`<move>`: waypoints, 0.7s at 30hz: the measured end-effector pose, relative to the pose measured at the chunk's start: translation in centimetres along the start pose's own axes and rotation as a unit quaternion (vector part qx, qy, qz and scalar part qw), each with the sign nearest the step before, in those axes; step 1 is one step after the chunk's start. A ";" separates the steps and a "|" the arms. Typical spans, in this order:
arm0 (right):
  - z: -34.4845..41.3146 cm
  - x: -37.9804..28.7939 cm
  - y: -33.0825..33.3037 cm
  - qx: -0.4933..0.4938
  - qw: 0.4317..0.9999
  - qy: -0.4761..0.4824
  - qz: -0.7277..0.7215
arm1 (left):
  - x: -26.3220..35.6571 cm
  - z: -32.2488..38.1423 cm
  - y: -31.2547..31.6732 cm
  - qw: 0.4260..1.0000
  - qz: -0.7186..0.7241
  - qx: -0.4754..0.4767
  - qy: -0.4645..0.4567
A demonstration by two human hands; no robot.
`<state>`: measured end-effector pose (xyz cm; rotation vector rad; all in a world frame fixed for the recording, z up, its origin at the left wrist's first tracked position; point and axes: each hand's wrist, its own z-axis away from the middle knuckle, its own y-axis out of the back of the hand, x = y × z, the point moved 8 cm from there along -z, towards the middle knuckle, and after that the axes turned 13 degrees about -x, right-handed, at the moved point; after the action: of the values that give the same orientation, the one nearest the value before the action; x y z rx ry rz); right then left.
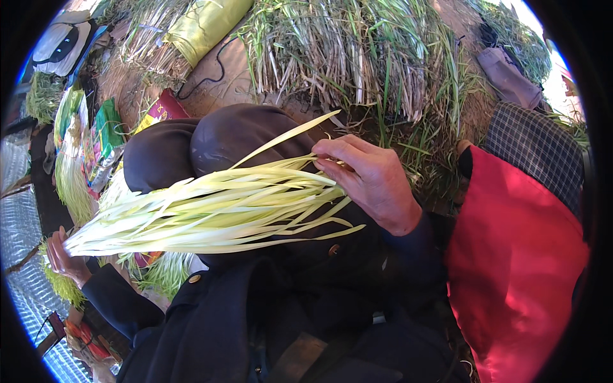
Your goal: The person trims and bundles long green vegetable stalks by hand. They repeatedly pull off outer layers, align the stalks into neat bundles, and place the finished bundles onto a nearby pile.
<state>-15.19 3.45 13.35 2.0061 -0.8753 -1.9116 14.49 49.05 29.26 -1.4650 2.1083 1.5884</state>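
Note:
A loose bunch of pale yellow chives [206, 210] stretches across my lap, its leaves spreading towards the right. At the far left, my left hand [67, 261] grips the whitish stalk end of the bunch. My right hand [376, 182] is at the leafy end, with thumb and forefinger pinched on some leaf tips. One broad leaf [287, 136] sticks up apart from the others, over my dark-trousered knee [249, 139].
Green and straw-coloured stalks [335, 62] lie heaped beyond my knees, beside a yellow sack [206, 33]. More pale bunches [72, 177] and a green packet [107, 124] are on the left. To my right sits a person with red cloth [517, 268] and checked fabric [531, 148].

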 end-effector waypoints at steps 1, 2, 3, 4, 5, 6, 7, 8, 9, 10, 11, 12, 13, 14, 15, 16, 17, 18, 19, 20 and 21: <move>-0.2 -0.5 0.2 0.013 0.999 0.020 0.030 | -0.1 0.0 0.0 1.000 0.003 -0.001 0.003; -0.3 -1.0 0.4 0.029 0.997 0.043 0.058 | -0.3 0.0 -0.1 1.000 0.006 -0.003 0.011; -0.5 -1.5 0.6 0.046 0.993 0.063 0.086 | -0.2 0.0 -0.1 1.000 0.005 -0.006 0.005; -0.4 -1.8 0.8 0.058 0.991 0.070 0.096 | -0.3 0.1 -0.2 1.000 0.005 -0.009 0.004; -0.3 -2.1 1.0 0.069 0.989 0.074 0.105 | -0.4 0.2 -0.2 1.000 0.006 -0.011 0.005; -0.2 -2.3 1.2 0.075 0.988 0.072 0.114 | -0.3 0.3 -0.2 1.000 0.002 -0.006 -0.001; -0.1 -2.6 1.1 0.077 0.985 0.082 0.129 | -0.2 0.4 -0.2 1.000 -0.001 0.001 -0.004; 0.1 -2.9 1.0 0.072 0.983 0.087 0.144 | -0.3 0.6 -0.2 1.000 -0.004 0.006 -0.004; 0.2 -3.1 0.8 0.066 0.981 0.090 0.161 | -0.2 0.6 -0.2 1.000 -0.004 0.009 -0.008; 0.2 -3.0 0.4 0.039 0.983 0.084 0.162 | -0.2 0.8 -0.3 1.000 -0.004 0.011 -0.008; 0.1 -2.8 -0.1 0.011 0.983 0.077 0.165 | -0.3 0.8 -0.3 1.000 -0.004 0.012 -0.006; 0.1 -2.7 -0.5 -0.011 0.984 0.073 0.163 | -0.2 0.8 -0.3 1.000 -0.004 0.011 -0.009; 0.1 -2.6 -0.6 -0.008 0.984 0.072 0.162 | -0.2 0.8 -0.3 1.000 -0.005 0.011 -0.009; 0.0 -2.5 -0.6 0.000 0.985 0.075 0.156 | 0.0 0.8 -0.1 0.999 -0.007 0.022 -0.024; 0.0 -2.5 -0.8 0.005 0.986 0.076 0.147 | -0.2 0.9 -0.2 1.000 -0.004 0.012 -0.013; -0.3 -2.3 -0.6 0.013 0.987 0.081 0.136 | -0.1 0.5 -0.3 1.000 -0.002 0.010 -0.020; -0.5 -2.2 -0.7 0.020 0.988 0.087 0.127 | -0.4 0.4 -0.4 1.000 0.000 0.003 -0.007; -0.7 -2.2 -0.6 0.028 0.988 0.093 0.118 | -0.2 0.3 -0.3 1.000 0.000 0.010 -0.019; -0.9 -2.2 -0.7 0.024 0.989 0.094 0.115 | -0.2 0.3 -0.3 1.000 0.001 0.009 -0.013; -1.1 -2.2 -0.8 0.020 0.989 0.094 0.111 | -0.1 0.2 -0.2 1.000 0.000 0.013 -0.018; -1.2 -2.2 -0.9 0.016 0.990 0.095 0.107 | -0.3 0.2 -0.3 1.000 0.002 0.006 -0.009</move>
<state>-13.70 5.08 14.83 1.9824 -1.0290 -1.5730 14.73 49.36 29.15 -1.4378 2.1090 1.5803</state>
